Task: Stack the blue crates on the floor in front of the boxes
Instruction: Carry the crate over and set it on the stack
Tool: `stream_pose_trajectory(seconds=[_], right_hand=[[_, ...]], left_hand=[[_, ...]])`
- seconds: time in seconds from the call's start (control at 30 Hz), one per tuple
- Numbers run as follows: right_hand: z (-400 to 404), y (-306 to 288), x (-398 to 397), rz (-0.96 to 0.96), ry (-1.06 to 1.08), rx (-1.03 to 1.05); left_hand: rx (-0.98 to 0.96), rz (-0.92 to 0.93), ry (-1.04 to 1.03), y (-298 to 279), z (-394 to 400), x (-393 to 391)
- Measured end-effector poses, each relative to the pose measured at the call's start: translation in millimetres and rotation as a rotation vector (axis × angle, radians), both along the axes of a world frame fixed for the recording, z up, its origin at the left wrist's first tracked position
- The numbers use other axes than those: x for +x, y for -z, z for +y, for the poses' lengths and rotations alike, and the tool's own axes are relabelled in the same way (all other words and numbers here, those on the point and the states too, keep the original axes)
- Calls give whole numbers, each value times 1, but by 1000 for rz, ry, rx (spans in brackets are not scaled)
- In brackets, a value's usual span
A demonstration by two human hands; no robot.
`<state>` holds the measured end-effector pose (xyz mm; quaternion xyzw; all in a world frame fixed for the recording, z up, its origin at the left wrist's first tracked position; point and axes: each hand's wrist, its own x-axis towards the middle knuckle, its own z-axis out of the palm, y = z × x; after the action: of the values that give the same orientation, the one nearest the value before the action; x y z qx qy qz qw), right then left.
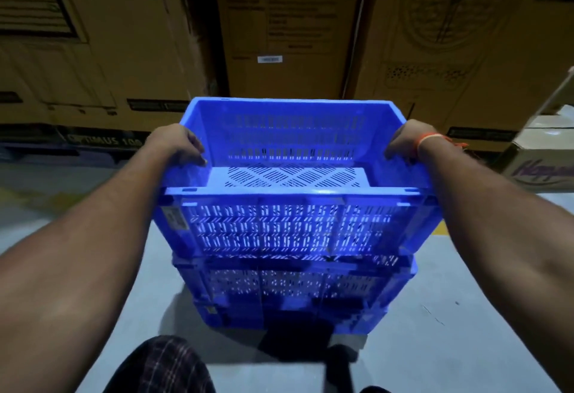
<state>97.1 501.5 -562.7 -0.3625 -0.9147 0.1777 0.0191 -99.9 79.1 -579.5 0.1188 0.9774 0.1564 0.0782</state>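
A stack of blue perforated crates stands on the grey floor in front of me. The top blue crate [289,225] is empty, and I see down onto its slotted bottom. My left hand [177,144] grips its left rim, fingers curled over the edge. My right hand [407,141], with an orange band at the wrist, grips the right rim the same way. Below it sits a second blue crate [292,284], and the edge of a third [279,315] shows under that one, mostly in shadow. Whether the top crate rests fully on the one below I cannot tell.
Tall brown cardboard boxes [289,35] form a wall just behind the stack. A smaller open carton [543,156] with purple lettering stands on the floor at the right. My checked trouser leg [161,364] is at the bottom edge. Grey floor [450,330] lies on both sides of the stack.
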Motion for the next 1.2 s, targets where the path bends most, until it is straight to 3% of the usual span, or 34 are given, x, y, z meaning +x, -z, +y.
stream_pose_trajectory(seconds=[0.9, 1.2], right_hand=[[-7, -4, 0, -8, -72, 17], [-22, -5, 16, -121, -31, -10]], left_hand=[[44, -18, -13, -9, -8, 22], [90, -89, 79, -8, -2, 3]])
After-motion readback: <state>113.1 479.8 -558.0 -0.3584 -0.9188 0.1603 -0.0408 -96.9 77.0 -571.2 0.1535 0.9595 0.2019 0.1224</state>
